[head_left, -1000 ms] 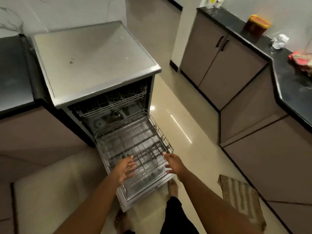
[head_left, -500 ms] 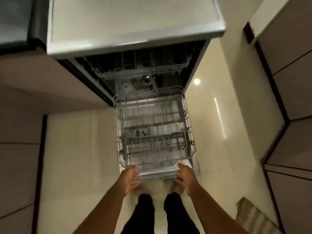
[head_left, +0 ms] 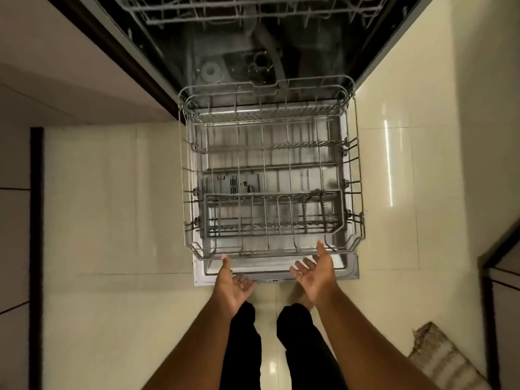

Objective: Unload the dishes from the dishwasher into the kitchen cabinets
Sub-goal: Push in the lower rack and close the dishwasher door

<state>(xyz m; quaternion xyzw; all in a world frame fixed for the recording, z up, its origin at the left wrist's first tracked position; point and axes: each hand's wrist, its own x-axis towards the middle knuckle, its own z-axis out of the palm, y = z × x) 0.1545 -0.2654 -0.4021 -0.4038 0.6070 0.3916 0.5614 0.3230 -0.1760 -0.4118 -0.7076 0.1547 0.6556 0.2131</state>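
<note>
The dishwasher's lower rack, grey wire, is pulled out over the opened door and holds no dishes. A wire cutlery basket sits in its near part. The upper rack shows at the top inside the dark tub. My left hand is at the rack's near left rim, palm up, fingers loose, thumb tip by the wire. My right hand is at the near right rim, palm up with fingers spread. Neither holds anything.
Glossy cream floor tiles lie on both sides of the door. A striped mat lies at the lower right. Cabinet fronts stand at the left and a cabinet corner at the right. My legs stand just before the door.
The view has tilted down and closer to the rack. Both hands have turned from palm-down at the door's front edge to palm-up at the rack's near rim.
</note>
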